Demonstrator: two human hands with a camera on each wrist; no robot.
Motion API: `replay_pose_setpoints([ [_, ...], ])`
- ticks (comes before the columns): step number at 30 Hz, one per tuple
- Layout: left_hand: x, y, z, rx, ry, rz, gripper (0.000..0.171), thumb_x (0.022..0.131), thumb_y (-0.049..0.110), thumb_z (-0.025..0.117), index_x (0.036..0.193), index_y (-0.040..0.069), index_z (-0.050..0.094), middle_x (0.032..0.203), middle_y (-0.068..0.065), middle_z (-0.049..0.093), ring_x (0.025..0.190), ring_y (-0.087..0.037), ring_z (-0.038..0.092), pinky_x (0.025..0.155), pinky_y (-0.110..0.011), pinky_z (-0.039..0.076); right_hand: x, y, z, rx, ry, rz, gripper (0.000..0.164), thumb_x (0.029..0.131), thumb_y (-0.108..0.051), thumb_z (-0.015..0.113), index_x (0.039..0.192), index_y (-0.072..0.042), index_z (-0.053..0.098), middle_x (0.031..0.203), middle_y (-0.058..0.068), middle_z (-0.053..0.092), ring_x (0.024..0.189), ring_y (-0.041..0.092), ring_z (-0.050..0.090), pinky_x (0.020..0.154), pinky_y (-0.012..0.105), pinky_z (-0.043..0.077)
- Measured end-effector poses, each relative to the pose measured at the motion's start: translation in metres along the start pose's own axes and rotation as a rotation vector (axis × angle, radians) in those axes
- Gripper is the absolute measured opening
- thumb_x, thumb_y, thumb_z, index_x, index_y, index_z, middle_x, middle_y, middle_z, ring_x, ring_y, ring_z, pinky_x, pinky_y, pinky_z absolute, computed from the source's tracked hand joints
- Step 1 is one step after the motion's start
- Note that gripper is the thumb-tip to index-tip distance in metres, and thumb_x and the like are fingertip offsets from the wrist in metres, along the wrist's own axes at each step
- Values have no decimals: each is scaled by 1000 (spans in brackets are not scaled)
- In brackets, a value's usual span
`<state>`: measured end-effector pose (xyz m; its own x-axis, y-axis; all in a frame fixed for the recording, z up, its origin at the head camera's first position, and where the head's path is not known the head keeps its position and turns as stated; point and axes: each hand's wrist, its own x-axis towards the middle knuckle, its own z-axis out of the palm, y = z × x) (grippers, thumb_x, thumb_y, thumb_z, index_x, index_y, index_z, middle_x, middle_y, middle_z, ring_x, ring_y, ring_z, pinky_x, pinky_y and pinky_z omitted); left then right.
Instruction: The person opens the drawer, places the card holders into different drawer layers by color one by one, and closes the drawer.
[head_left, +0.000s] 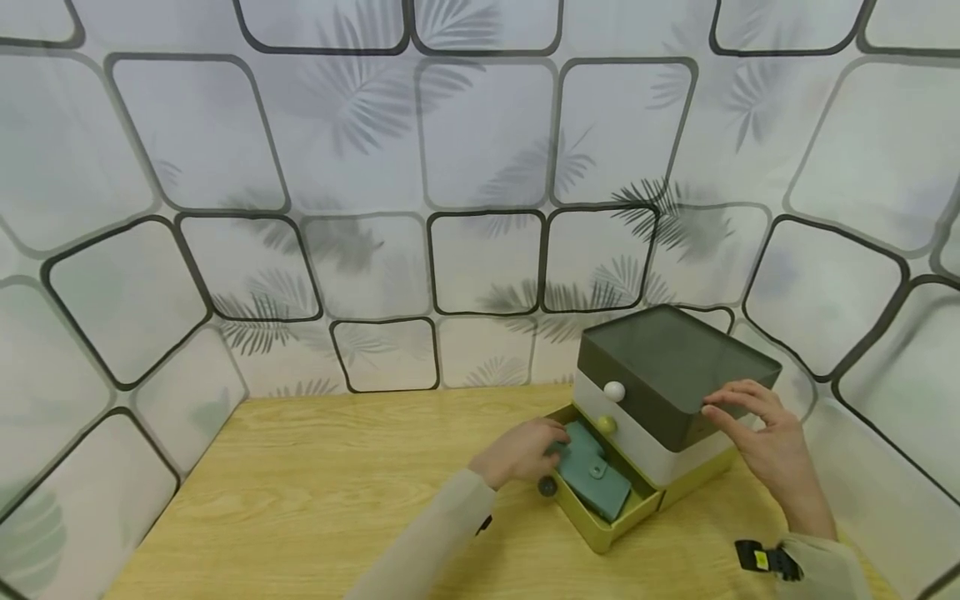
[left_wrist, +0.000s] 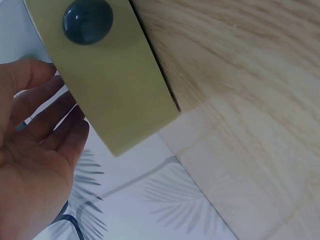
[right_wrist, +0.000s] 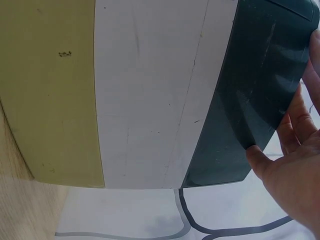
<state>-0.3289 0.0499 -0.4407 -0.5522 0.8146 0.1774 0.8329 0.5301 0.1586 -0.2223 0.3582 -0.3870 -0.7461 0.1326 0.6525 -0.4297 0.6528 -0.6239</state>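
A three-tier drawer box (head_left: 675, 350), dark green over white over yellow-green, stands at the table's right side. Its bottom drawer (head_left: 588, 527) is pulled out, with a teal wallet (head_left: 600, 483) with a snap strap lying inside. My left hand (head_left: 522, 452) reaches over the drawer's front end, fingertips right at the wallet's near end; in the left wrist view its loosely bent fingers pass behind the drawer front (left_wrist: 107, 100). My right hand (head_left: 772, 437) grips the top rim of the box at its near right corner, thumb on the dark green side (right_wrist: 240, 120).
A white knob (head_left: 614, 391), a yellow knob (head_left: 606, 425) and a dark knob (head_left: 547, 486) sit on the drawer fronts. The light wood table (head_left: 322, 483) stretches to the left. Patterned wall covering (head_left: 480, 250) encloses the back and both sides.
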Motion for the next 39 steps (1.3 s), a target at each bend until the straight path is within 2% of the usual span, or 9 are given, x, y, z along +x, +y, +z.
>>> replay_pose_setpoints([
  [6, -8, -1, 3, -19, 56, -4, 33, 95, 14, 58, 127, 7, 65, 130, -4, 64, 123, -16, 58, 104, -25, 45, -2, 0, 0, 1, 10, -9, 17, 83, 2, 73, 100, 0, 73, 109, -20, 57, 116, -7, 43, 93, 8, 27],
  [12, -17, -6, 11, -74, 140, -63, 30, 95, 16, 61, 122, 5, 68, 124, -5, 67, 121, -20, 59, 103, -29, 47, -3, -2, -2, 9, 18, -12, 17, 83, 3, 73, 99, 0, 73, 108, -21, 57, 114, -6, 44, 94, 7, 28],
  [16, -23, -9, 13, -92, 212, -74, 23, 90, 14, 67, 111, 6, 72, 111, -4, 71, 110, -19, 62, 95, -28, 51, -3, -5, -1, 12, 13, -11, 16, 84, 3, 73, 99, -1, 73, 107, -18, 57, 112, -5, 44, 93, 7, 28],
  [19, -26, -9, 11, -101, 234, -84, 11, 86, 14, 71, 96, 10, 74, 98, 1, 69, 96, -13, 62, 87, -24, 51, -3, -6, -1, 13, 11, -17, 15, 84, 2, 73, 99, -1, 72, 106, -16, 58, 111, -4, 45, 92, 7, 28],
  [22, -29, -9, 9, -138, 187, -121, 3, 85, 16, 74, 86, 13, 74, 87, 6, 68, 83, -6, 60, 77, -17, 50, -2, -5, -1, 8, 11, -21, 15, 85, 2, 73, 99, -1, 72, 106, -15, 58, 113, -4, 44, 93, 6, 28],
  [25, -31, -8, 8, -157, 121, -141, 5, 86, 20, 75, 85, 15, 77, 82, 8, 71, 73, 1, 59, 67, -12, 48, -2, -5, 0, -1, 8, -19, 15, 85, 1, 73, 99, -3, 72, 106, -15, 57, 115, -3, 43, 93, 6, 27],
  [29, -31, -8, 10, -196, 63, -145, 10, 87, 26, 75, 87, 16, 79, 81, 8, 74, 67, 4, 60, 62, -11, 47, -2, -5, 0, -1, 10, -9, 15, 85, -1, 73, 100, -2, 73, 107, -17, 57, 116, -4, 43, 93, 7, 27],
  [34, -30, -5, 14, -254, -16, -155, 18, 82, 33, 79, 73, 17, 75, 66, 13, 66, 56, 4, 48, 53, -12, 41, -3, -4, 1, 3, 15, 0, 14, 85, 0, 73, 99, -1, 72, 106, -18, 57, 114, -5, 43, 92, 6, 28],
  [39, -30, -4, 18, -275, -17, -162, 25, 79, 31, 82, 63, 18, 67, 57, 15, 55, 50, 2, 39, 48, -14, 35, -3, -4, 1, -4, 13, 5, 14, 86, -2, 72, 100, -2, 72, 108, -18, 56, 114, -5, 43, 92, 5, 27],
])
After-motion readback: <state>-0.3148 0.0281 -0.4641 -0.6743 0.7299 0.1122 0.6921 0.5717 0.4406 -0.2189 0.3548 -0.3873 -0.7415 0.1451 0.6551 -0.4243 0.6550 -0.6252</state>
